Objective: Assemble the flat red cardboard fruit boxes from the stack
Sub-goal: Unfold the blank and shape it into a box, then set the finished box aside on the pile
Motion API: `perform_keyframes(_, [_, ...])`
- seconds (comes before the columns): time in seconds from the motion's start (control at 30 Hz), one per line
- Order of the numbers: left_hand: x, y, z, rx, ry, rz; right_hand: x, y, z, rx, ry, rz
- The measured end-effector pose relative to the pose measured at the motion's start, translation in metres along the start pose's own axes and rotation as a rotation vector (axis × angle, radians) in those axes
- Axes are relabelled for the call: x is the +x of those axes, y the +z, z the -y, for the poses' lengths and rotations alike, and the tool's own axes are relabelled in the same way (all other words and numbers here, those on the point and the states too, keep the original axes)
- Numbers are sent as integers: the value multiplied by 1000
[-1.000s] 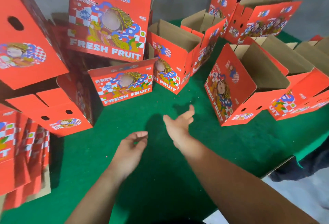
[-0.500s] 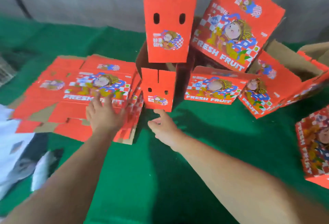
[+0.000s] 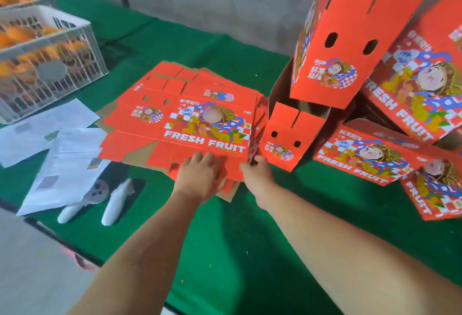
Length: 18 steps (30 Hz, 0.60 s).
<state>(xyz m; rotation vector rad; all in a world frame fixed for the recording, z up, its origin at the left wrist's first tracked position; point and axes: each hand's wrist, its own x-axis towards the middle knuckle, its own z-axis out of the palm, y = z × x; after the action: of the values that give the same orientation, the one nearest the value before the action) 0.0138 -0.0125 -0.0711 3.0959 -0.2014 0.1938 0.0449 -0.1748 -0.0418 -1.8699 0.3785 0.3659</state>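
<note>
A stack of flat red fruit boxes (image 3: 180, 119) lies on the green table cover (image 3: 225, 252), with "FRESH FRUIT" print on the top sheet. My left hand (image 3: 200, 177) grips the near edge of the top flat box, fingers on top and the thumb hidden. At the stack's near right corner, my right hand (image 3: 257, 172) pinches that corner. Right of the stack stand a small assembled red box (image 3: 290, 137) and a taller one (image 3: 350, 39) leaning above it.
More assembled red boxes (image 3: 362, 157) lie piled at the right. A white slatted crate of oranges (image 3: 50, 52) stands at the far left. Paper sheets (image 3: 62, 159) and two white objects (image 3: 115, 202) lie near the table's left front edge.
The view swung left from the assembled boxes to the flat stack. My left hand slid from the stack's top to its near edge, and my right hand reached its near right corner.
</note>
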Motion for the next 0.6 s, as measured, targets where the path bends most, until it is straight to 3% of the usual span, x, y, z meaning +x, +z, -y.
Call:
perform_keyframes(0.13, [1,-12,-8,-54,90,-291,11,-8,8,276,218,64])
perform_keyframes(0.2, [-9,-6,-19,-202,52,-389,15,-15,16,350,210,125])
perform_keyframes(0.3, [-30,9,-29,-456,-9,-393,17,-29,23,305,152,129])
perform_keyframes(0.5, [-51,16,-41,-608,44,-317,6,-61,31,212,-46,288])
perform_keyframes(0.57, [-56,18,-44,-680,-121,-231,-2,-75,26,256,-106,289])
perform_keyframes(0.6, [-57,17,-47,-792,-287,-187,-5,-85,20,279,-124,278])
